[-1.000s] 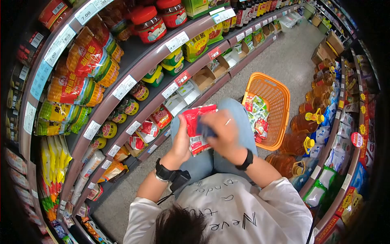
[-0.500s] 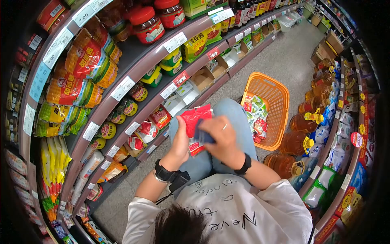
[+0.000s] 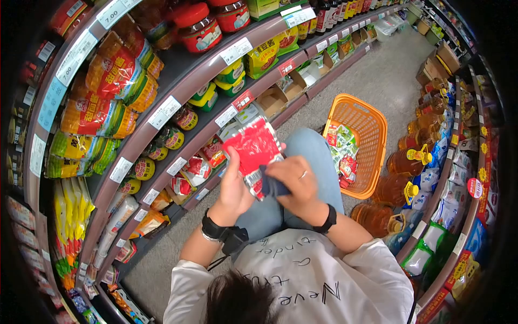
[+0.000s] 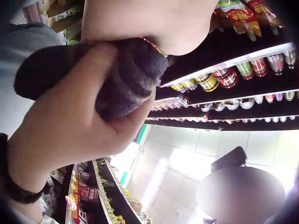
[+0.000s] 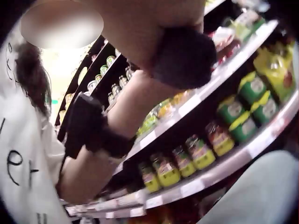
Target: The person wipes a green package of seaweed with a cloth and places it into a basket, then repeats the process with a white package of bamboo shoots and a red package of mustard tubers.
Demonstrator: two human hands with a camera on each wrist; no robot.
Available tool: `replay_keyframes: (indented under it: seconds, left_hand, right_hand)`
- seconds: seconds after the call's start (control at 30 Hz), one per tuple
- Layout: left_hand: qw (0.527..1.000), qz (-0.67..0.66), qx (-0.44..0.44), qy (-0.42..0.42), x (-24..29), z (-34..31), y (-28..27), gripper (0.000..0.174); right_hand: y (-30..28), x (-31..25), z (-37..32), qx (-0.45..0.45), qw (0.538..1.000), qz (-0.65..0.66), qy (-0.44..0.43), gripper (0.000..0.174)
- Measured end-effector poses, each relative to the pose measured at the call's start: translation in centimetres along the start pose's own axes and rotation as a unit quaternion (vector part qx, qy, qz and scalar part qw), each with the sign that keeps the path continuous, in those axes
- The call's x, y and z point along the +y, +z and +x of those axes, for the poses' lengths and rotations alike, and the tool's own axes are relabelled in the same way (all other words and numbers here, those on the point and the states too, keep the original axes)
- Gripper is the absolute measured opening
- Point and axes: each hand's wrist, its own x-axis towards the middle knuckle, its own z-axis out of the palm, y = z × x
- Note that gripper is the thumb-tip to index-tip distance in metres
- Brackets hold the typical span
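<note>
My left hand [image 3: 233,186] grips a red packet [image 3: 255,148] with a clear, barcoded lower end, its thumb along the edge. Over my lap, my right hand [image 3: 297,185] holds a folded dark cloth [image 3: 274,187] against the packet's lower right part. In the left wrist view the cloth [image 4: 128,79] is bunched in the right hand's fingers, right by the left palm, and the packet is mostly hidden. The right wrist view has the dark cloth [image 5: 184,58] in front of the left forearm.
On the floor to the right stands an orange basket [image 3: 384,141] with several small packets [image 3: 343,151] inside. Large oil bottles [image 3: 396,190] line the right shelf's foot. Shelves of sauce bags [image 3: 116,75] and jars [image 3: 143,168] curve close along the left.
The packet has tilted and shifted slightly up and left in the left hand. The right hand has moved the cloth about over the packet and is now at its lower end.
</note>
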Motion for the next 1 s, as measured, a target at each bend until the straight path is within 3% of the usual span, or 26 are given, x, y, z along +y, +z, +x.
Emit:
replay_keyframes:
  seconds: [0.1,0.17,0.2,0.33,0.43,0.6,0.73,0.83,1.0]
  left_hand:
    - [0.999,-0.033,-0.005,0.017,0.5,0.3,0.2,0.079]
    - [0.999,-0.011,-0.022,0.029,0.6,0.7,-0.1,0.078]
    - [0.994,-0.062,-0.094,0.012,0.8,0.7,-0.4,0.078]
    - [0.994,-0.096,0.008,0.055,1.0,0.3,0.6,0.075]
    - [0.997,-0.051,-0.018,0.058,1.2,0.0,0.7,0.079]
    - [0.996,-0.023,-0.073,0.052,0.7,0.3,-0.3,0.079]
    - [0.997,-0.042,-0.042,0.057,0.8,-0.3,0.1,0.077]
    - [0.990,0.098,-0.027,0.097,1.2,-0.7,0.2,0.079]
    - [0.984,0.134,0.033,0.109,1.5,-1.5,-1.2,0.069]
  right_hand:
    - [0.2,0.0,0.5,0.032,0.999,-0.019,0.011,0.055]
    - [0.9,-1.2,-0.2,-0.009,0.999,0.040,-0.025,0.057]
    - [1.0,-2.3,-0.2,-0.033,0.998,0.047,-0.022,0.057]
    - [0.3,0.4,0.5,0.035,0.999,-0.012,0.015,0.054]
    - [-0.4,0.3,1.5,0.056,0.996,-0.048,0.054,0.051]
    - [1.0,-1.3,-0.1,-0.010,0.999,0.013,-0.030,0.050]
    - [-0.2,0.5,1.6,0.049,0.996,-0.055,0.042,0.052]
    - [-0.4,0.9,1.9,0.065,0.995,-0.047,0.064,0.052]
    - [-0.9,1.6,1.8,0.069,0.990,-0.030,0.121,0.043]
